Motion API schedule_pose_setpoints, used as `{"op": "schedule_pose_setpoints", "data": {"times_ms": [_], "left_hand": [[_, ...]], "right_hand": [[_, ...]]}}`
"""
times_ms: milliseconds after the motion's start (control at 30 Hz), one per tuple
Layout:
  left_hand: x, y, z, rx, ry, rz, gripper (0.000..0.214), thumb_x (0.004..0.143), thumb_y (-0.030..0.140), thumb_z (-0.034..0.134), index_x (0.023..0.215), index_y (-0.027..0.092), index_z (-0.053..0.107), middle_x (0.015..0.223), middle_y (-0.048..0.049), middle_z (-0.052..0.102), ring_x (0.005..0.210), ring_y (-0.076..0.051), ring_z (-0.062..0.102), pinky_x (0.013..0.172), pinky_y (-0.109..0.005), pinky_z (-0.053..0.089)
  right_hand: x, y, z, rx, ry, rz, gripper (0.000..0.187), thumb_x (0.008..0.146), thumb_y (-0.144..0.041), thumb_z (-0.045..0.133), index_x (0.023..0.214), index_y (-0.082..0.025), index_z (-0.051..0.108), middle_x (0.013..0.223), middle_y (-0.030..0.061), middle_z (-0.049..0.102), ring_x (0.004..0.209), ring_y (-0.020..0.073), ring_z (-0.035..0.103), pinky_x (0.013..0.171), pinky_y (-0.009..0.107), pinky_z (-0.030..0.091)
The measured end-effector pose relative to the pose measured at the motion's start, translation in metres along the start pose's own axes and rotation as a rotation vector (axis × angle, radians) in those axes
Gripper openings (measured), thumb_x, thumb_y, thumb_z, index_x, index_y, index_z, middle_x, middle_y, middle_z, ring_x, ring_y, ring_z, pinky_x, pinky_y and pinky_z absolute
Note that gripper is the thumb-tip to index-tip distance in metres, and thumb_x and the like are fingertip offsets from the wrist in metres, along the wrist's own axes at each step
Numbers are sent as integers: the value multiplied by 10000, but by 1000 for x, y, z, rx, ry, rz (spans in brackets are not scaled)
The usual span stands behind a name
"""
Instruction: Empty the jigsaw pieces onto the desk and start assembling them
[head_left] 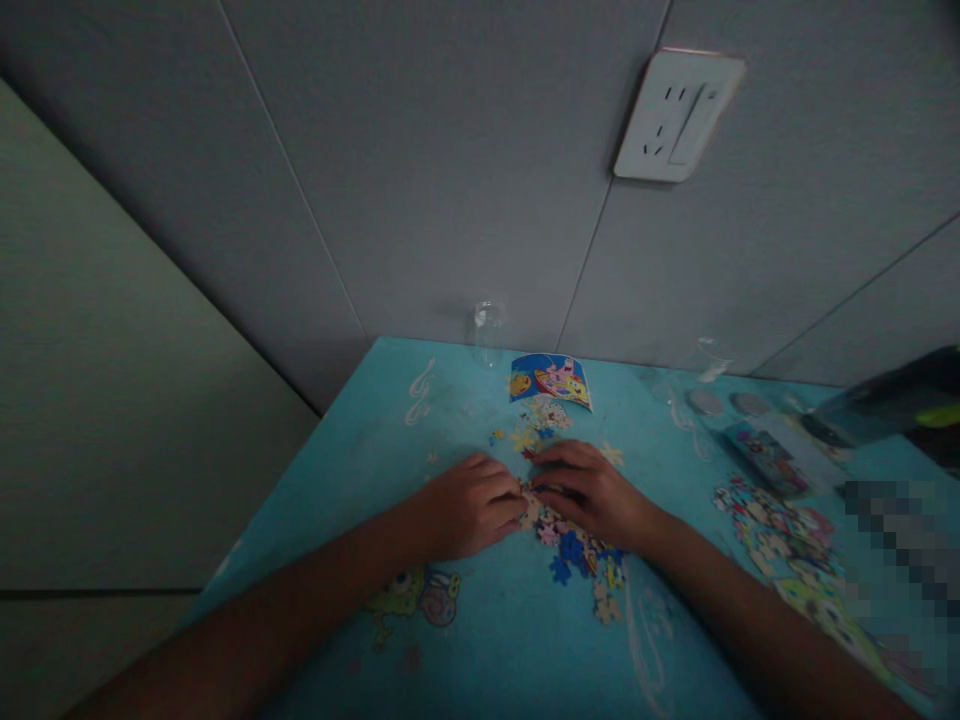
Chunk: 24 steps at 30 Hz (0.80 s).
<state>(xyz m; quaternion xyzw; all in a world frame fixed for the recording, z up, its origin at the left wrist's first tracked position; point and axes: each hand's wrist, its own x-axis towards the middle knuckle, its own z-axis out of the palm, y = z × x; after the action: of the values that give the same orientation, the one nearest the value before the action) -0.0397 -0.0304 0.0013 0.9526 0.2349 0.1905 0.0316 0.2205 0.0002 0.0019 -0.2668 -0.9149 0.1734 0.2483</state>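
Both my hands rest palm down on a blue cartoon-printed table [495,640], fingertips meeting over a patch of small jigsaw pieces [577,550]. My left hand [469,505] has its fingers curled, pressing on pieces at the patch's left edge. My right hand [589,490] lies across the pieces with fingers bent and close together; what its fingertips pinch is hidden. More loose pieces [540,425] lie just beyond the hands. A colourful reference picture [550,378] lies behind them near the wall.
A clear glass jar [487,330] stands at the table's back edge by the grey wall. A second heap of pieces [772,525] and a small printed box [765,455] lie at the right. A wall socket [675,115] is above. The table's left edge drops off.
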Motion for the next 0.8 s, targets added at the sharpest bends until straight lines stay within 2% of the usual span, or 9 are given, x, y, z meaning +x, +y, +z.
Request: {"op": "schedule_pose_setpoints", "data": {"times_ms": [100, 200, 300, 367, 467, 600, 700, 800], "left_hand": [[-1, 0, 1, 16, 18, 25, 157, 1011, 216, 535, 1036, 194, 688, 998, -52, 688, 940, -178, 619, 847, -341, 480], [-4, -1, 3, -18, 39, 47, 135, 984, 233, 595, 1073, 204, 692, 993, -51, 689, 929, -179, 629, 837, -344, 499], [-7, -5, 5, -46, 42, 43, 168, 957, 231, 637, 1114, 218, 694, 1062, -64, 683, 1009, -203, 631, 888, -367, 524], [-9, -9, 8, -27, 50, 44, 188, 981, 217, 590, 1137, 224, 694, 1102, -68, 683, 1031, -206, 637, 915, -375, 539], [-12, -15, 13, 20, 74, 40, 287, 1003, 187, 514, 1237, 255, 666, 1128, -51, 692, 1024, -199, 648, 904, -360, 566], [-18, -22, 16, 57, 53, 100, 439, 988, 131, 444, 1357, 311, 602, 1201, -28, 699, 1073, -208, 655, 945, -361, 570], [-24, -29, 19, 66, 93, 94, 564, 966, 105, 367, 1447, 362, 511, 1220, 31, 706, 1049, -187, 677, 918, -314, 584], [-29, -38, 25, 112, 78, 108, 635, 931, 116, 371, 1510, 370, 417, 1289, 77, 682, 1033, -189, 694, 877, -322, 606]], "right_hand": [[-18, -6, -1, -50, 57, 107, 215, 959, -287, 637, 1147, -261, 737, 1192, 100, 687, 1099, 257, 642, 960, 451, 522], [-31, -13, -9, -90, 89, 176, 246, 968, -293, 621, 1188, -250, 723, 1192, 108, 684, 1103, 255, 643, 965, 443, 524], [-36, -21, -23, -84, 4, 173, 377, 934, -419, 673, 1255, -223, 691, 1266, 122, 652, 1168, 252, 620, 1034, 422, 487], [-36, -25, -32, -74, -74, 159, 490, 889, -505, 706, 1271, -200, 676, 1288, 126, 643, 1198, 250, 607, 1063, 399, 464], [-38, -26, -38, -81, -115, 162, 427, 944, -453, 655, 1272, -180, 664, 1299, 116, 641, 1220, 226, 592, 1071, 364, 449], [-42, -22, -34, -117, -91, 172, 301, 989, -411, 599, 1152, -186, 713, 1198, 85, 682, 1137, 203, 622, 1036, 346, 449], [-45, -18, -30, -163, -61, 216, 316, 981, -435, 605, 1161, -198, 709, 1131, 84, 690, 1062, 206, 634, 975, 353, 466], [-47, -16, -31, -208, -58, 235, 417, 962, -527, 593, 1186, -190, 696, 1114, 100, 678, 1025, 221, 632, 940, 373, 469]]}}
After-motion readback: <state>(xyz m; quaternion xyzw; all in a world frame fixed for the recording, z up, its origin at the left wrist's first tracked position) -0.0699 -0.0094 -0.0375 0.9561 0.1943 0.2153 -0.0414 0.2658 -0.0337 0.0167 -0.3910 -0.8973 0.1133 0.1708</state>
